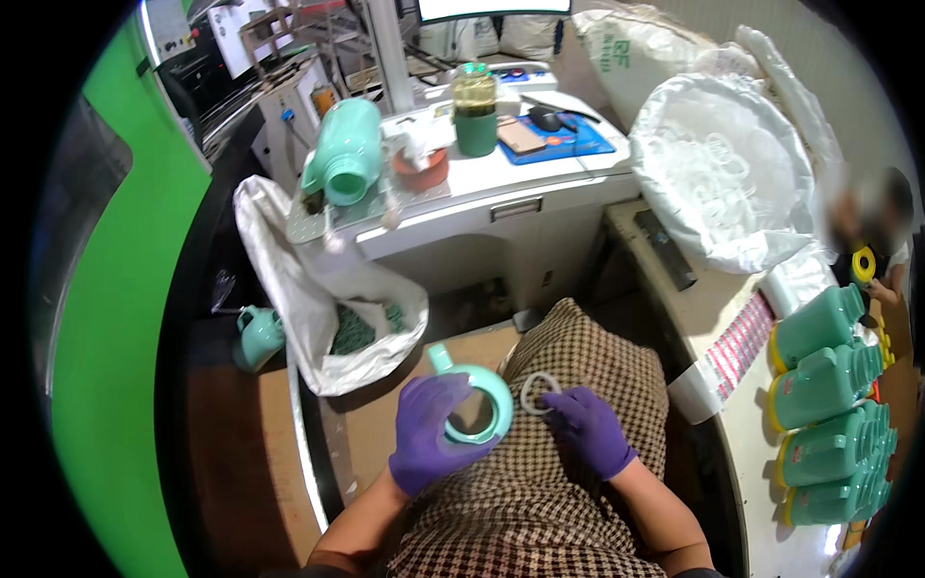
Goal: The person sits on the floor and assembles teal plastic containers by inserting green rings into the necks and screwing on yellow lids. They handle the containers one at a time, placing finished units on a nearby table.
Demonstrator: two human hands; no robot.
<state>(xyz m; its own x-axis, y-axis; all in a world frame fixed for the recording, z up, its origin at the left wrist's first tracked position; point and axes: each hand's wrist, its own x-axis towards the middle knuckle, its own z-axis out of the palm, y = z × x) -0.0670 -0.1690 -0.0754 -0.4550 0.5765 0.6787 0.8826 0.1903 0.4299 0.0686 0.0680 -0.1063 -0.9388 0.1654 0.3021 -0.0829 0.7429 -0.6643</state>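
Note:
My left hand (pixel 424 438), in a purple glove, is closed around a mint-green plastic jug part (pixel 499 397). Its round opening faces up, and a stubby handle juts out at the upper left. How deep it goes cannot be seen. To its right, my purple-gloved right hand (pixel 593 433) pinches a translucent white plastic ring (pixel 528 398) by its right edge. The ring is held above my lap, close to the jug part but apart from it. Below both hands lies a brown checked cloth (pixel 540 491) covering my lap.
A white sack (pixel 275 260) with green pieces stands at left. On the white bench (pixel 588 178) lie a mint-green jug (pixel 347 140) and a bottle (pixel 475 130). A lined container (pixel 665 197) holds white rings. Several green jugs (pixel 819 385) line the right table, near another person (pixel 901 255).

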